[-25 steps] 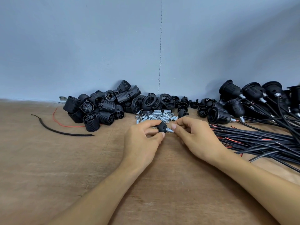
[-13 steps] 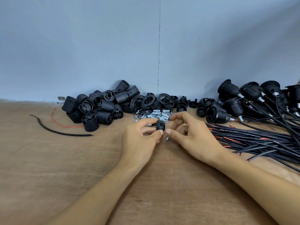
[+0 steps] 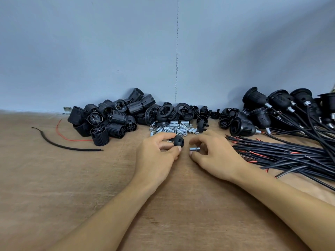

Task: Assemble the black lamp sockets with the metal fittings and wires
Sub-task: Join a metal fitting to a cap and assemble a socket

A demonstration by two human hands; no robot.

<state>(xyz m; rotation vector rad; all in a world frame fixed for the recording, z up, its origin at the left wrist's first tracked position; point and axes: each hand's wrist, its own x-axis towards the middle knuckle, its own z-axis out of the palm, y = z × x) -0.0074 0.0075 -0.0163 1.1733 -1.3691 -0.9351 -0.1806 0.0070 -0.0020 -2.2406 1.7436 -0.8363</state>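
The left hand (image 3: 155,157) pinches a black socket cap (image 3: 179,140), half hidden; right hand (image 3: 218,157) pinches a metal fitting (image 3: 194,149).

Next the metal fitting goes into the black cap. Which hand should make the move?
Right, probably. The right hand pinches the metal fitting, which lies sideways beside the black cap with a small gap between them. The left hand grips the cap and can steady it.

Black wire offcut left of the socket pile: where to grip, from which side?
Pinch the short black wire offcut near mid-length, from straight above, pinching across it. It lies flat and curved on the brown wooden table, clear of the black socket pile. A thin red wire runs just behind it, so come from the near side.
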